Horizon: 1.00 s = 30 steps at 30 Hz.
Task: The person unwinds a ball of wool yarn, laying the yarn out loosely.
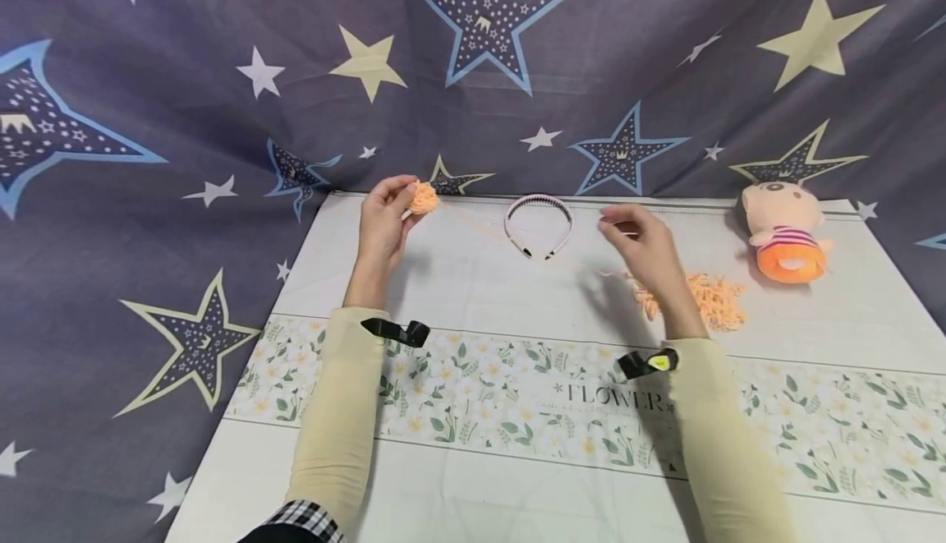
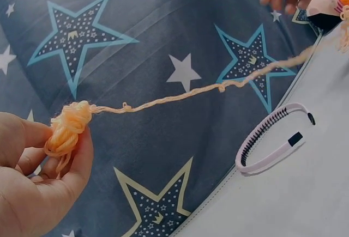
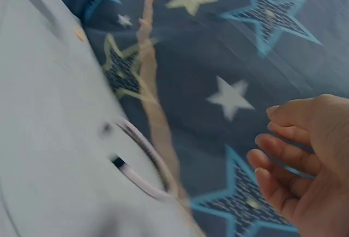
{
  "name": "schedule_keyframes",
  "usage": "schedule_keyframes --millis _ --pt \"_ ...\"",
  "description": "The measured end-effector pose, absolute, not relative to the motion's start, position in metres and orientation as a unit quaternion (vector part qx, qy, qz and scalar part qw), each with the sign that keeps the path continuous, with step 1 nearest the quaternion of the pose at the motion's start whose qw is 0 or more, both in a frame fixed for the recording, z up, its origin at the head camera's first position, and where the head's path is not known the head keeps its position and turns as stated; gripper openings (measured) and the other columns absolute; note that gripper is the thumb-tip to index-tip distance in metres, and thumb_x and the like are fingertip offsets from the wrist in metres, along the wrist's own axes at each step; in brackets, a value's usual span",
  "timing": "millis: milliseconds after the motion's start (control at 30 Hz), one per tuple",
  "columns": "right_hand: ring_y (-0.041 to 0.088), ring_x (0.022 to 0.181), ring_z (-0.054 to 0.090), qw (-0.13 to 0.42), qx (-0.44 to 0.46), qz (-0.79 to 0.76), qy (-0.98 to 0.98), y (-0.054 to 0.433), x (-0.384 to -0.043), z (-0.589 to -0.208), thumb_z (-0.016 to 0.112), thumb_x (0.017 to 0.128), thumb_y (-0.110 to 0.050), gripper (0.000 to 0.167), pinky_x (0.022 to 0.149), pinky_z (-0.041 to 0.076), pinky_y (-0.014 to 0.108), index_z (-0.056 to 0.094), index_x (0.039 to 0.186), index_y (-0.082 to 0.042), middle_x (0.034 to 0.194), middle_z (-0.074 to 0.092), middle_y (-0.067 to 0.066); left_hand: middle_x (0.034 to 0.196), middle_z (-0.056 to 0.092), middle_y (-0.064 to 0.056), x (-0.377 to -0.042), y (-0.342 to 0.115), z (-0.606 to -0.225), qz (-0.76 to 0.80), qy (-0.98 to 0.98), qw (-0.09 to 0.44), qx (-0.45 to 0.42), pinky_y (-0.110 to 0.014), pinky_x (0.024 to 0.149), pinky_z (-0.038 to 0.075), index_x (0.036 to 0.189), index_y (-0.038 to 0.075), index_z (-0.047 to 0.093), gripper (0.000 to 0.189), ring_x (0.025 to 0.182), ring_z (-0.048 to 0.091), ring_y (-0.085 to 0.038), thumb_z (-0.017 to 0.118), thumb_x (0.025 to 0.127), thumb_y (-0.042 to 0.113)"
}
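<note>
My left hand [image 1: 380, 227] pinches a small wound ball of orange yarn [image 1: 424, 198] between thumb and fingers, raised over the table's far left part. In the left wrist view, a strand of yarn [image 2: 174, 98] stretches from the ball toward the right. To the right, my right hand [image 1: 643, 243] is held above the table, its fingers loosely bent. Nothing shows between its fingers in the right wrist view, where the blurred strand passes apart from the hand. Below and beside this hand lies a loose, tangled pile of orange yarn [image 1: 713, 301], partly hidden by the wrist.
A pale pink headband [image 1: 570, 218] with dark teeth lies between the hands near the table's back edge. A plush toy [image 1: 787, 227] in a striped top sits at the back right. Behind the table hangs a star-patterned cloth [image 1: 473, 132]. A floral band [image 1: 480, 395] crosses the white table cover.
</note>
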State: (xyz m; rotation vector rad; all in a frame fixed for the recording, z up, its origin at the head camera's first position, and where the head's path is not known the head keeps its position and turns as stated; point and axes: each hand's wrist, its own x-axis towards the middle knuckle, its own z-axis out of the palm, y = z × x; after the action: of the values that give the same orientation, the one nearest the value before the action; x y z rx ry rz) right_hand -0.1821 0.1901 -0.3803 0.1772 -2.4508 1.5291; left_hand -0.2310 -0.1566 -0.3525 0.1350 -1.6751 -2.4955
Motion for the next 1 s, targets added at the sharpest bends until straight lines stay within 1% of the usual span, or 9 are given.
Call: schedule_keyframes --millis 133,200,267,433,533,633,767,1000 --pt "0.017 0.092 0.06 0.098 0.09 0.547 -0.827 0.152 -0.177 -0.373 0.063 0.092 -0.008 0.026 0.08 0.048 0.014 0.062 0.114 0.005 0.108 0.065 0.021 0.091 0.051 -0.003 -0.23 -0.154 -0.354 -0.824 -0.561 0.061 0.048 -0.019 0.072 0.059 0.104 0.003 0.062 0.011 0.081 0.058 -0.012 0.057 0.095 0.003" --pt "0.026 0.094 0.06 0.094 0.103 0.556 -0.82 0.135 -0.176 -0.371 0.063 0.091 -0.004 0.025 0.079 0.049 0.017 0.061 0.113 0.008 0.107 0.064 0.024 0.09 0.051 -0.003 -0.23 -0.153 -0.354 -0.825 -0.561 0.059 0.048 -0.019 0.071 0.059 0.104 0.003 0.062 0.011 0.08 0.058 -0.011 0.057 0.095 0.003" --pt "0.031 0.094 0.061 0.098 0.119 0.562 -0.813 0.122 -0.18 -0.377 0.064 0.09 -0.003 0.025 0.079 0.051 0.021 0.062 0.112 0.009 0.105 0.065 0.025 0.091 0.051 -0.003 -0.23 -0.152 -0.355 -0.825 -0.561 0.058 0.046 -0.019 0.07 0.059 0.103 0.003 0.062 0.01 0.08 0.058 -0.012 0.057 0.094 0.002" --pt "0.029 0.096 0.062 0.093 0.146 0.564 -0.807 0.098 -0.199 -0.397 0.066 0.091 -0.01 0.027 0.083 0.052 0.031 0.063 0.115 0.002 0.106 0.066 0.02 0.096 0.053 -0.005 -0.23 -0.148 -0.355 -0.823 -0.563 0.057 0.043 -0.02 0.071 0.059 0.107 0.0 0.061 0.014 0.083 0.059 -0.012 0.057 0.095 0.002" --pt "0.025 0.096 0.062 0.09 0.163 0.56 -0.807 0.085 -0.205 -0.402 0.066 0.091 -0.013 0.026 0.084 0.053 0.032 0.064 0.115 -0.003 0.106 0.067 0.015 0.095 0.052 -0.005 -0.23 -0.146 -0.355 -0.824 -0.562 0.051 0.041 -0.02 0.071 0.059 0.11 -0.002 0.059 0.016 0.082 0.059 -0.012 0.057 0.094 0.002" --pt "0.022 0.093 0.063 0.084 0.177 0.562 -0.804 0.074 -0.208 -0.403 0.068 0.09 -0.014 0.025 0.084 0.054 0.032 0.065 0.113 -0.004 0.105 0.068 0.012 0.092 0.051 -0.004 -0.229 -0.146 -0.355 -0.828 -0.558 0.049 0.038 -0.019 0.07 0.059 0.105 0.0 0.06 0.012 0.081 0.058 -0.012 0.058 0.094 0.002" --pt "0.019 0.089 0.063 0.078 0.186 0.554 -0.808 0.061 -0.21 -0.403 0.067 0.09 -0.014 0.022 0.081 0.054 0.029 0.067 0.111 -0.006 0.101 0.069 0.01 0.09 0.051 -0.003 -0.229 -0.144 -0.355 -0.827 -0.559 0.049 0.036 -0.019 0.069 0.059 0.099 0.006 0.062 0.007 0.079 0.058 -0.011 0.058 0.094 0.002" --pt "0.014 0.074 0.059 0.083 0.178 0.54 -0.818 0.051 -0.21 -0.402 0.066 0.092 -0.018 0.012 0.064 0.049 0.021 0.069 0.099 -0.009 0.089 0.069 0.006 0.089 0.052 -0.003 -0.23 -0.144 -0.356 -0.825 -0.562 0.051 0.031 -0.019 0.069 0.059 0.102 0.003 0.061 0.009 0.079 0.058 -0.011 0.058 0.094 0.002"
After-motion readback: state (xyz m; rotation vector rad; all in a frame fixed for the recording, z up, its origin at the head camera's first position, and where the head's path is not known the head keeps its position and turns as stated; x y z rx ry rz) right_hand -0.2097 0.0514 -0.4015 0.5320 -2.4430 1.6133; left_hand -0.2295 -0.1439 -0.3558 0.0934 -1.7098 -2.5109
